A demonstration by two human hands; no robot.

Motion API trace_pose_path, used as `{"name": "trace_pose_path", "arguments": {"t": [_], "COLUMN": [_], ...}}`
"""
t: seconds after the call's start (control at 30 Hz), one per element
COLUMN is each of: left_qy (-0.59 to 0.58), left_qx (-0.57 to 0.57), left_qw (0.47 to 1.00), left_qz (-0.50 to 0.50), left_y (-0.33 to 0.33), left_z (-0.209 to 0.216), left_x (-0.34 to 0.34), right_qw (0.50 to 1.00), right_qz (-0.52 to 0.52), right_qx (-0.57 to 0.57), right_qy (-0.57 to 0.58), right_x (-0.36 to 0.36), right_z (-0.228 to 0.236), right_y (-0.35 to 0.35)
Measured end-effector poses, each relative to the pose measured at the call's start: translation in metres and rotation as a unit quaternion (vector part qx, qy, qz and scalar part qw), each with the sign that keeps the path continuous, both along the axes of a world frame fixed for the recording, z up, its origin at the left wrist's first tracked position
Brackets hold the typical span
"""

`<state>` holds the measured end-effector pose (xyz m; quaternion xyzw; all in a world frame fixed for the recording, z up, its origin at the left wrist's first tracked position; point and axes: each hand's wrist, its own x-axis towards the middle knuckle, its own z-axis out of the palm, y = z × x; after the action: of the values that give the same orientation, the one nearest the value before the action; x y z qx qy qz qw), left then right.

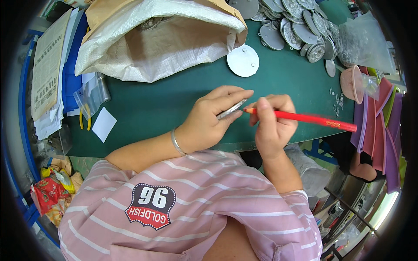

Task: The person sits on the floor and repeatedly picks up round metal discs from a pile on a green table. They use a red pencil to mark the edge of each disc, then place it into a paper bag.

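Observation:
My left hand (204, 115) grips a silver metal disc (232, 108) on edge, between fingers and thumb, so mostly its rim shows. In my right hand (274, 124) is a red pencil (313, 120), its tip pointing left, close to the disc; whether it touches cannot be told. Both hands are above the green table top (174, 93). Beyond them lies a flat round silver disc (243, 61) with small studs, beside the mouth of a white woven sack (152, 56) with a brown outer layer.
A heap of silver medallions (300, 26) covers the far right, near a clear plastic bag (363, 41) and a pink cup (351, 82). Small metal rings (337, 104) lie there. At left are papers (48, 65), yellow-handled pliers (85, 119) and a white slip (104, 124). Coloured ribbons (379, 126) hang right.

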<state>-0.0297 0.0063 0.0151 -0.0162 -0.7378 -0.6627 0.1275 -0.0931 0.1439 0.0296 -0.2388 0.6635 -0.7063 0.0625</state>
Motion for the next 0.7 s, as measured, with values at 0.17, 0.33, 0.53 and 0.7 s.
{"name": "trace_pose_path", "arguments": {"t": [0.17, 0.33, 0.53, 0.7], "left_qy": [-0.181, -0.231, -0.234, -0.23], "left_qx": [0.318, 0.491, 0.519, 0.505], "left_qw": [0.926, 0.829, 0.811, 0.823], "left_qz": [-0.098, -0.134, -0.133, -0.123], "left_y": [-0.004, -0.005, -0.004, -0.003], "left_z": [0.004, 0.008, 0.003, 0.003], "left_x": [0.0, -0.001, 0.002, 0.002], "right_qw": [0.992, 0.995, 0.998, 0.993], "right_qz": [-0.019, -0.037, -0.044, -0.039], "right_qx": [-0.123, -0.093, -0.01, 0.025], "right_qy": [0.007, 0.023, 0.051, 0.106], "right_x": [-0.009, -0.004, 0.001, -0.002], "right_z": [0.006, 0.002, 0.004, 0.0], "right_y": [-0.003, -0.005, -0.011, -0.013]}}
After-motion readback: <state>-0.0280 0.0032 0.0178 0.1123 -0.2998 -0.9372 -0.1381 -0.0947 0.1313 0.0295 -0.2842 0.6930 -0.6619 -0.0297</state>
